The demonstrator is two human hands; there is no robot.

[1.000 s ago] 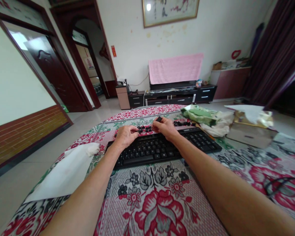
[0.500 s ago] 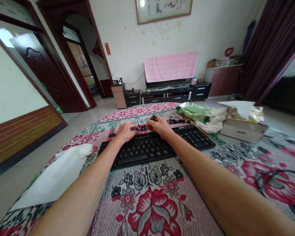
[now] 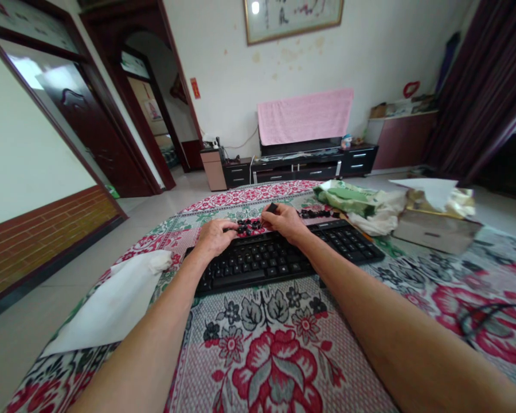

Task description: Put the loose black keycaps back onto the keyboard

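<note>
A black keyboard (image 3: 284, 258) lies across a table covered with a floral cloth (image 3: 275, 355). Just beyond its far edge lie several loose black keycaps (image 3: 247, 225), with more in a row (image 3: 318, 213) to the right. My left hand (image 3: 212, 236) rests at the keyboard's top left edge, fingers curled and touching the keycap pile. My right hand (image 3: 286, 221) is over the keyboard's top edge, fingers pinched on a small black keycap (image 3: 272, 207) held up above the pile.
A white tissue (image 3: 112, 304) lies at the table's left edge. A green plastic packet (image 3: 348, 198) and white bag sit behind the keyboard's right end, beside a tissue box (image 3: 438, 226). A black cable (image 3: 481, 315) curls at the right. A TV stand stands by the far wall.
Both hands stay at the keycap pile with little shift; the right hand keeps its pinch on the keycap. The view swung slightly left, then back.
</note>
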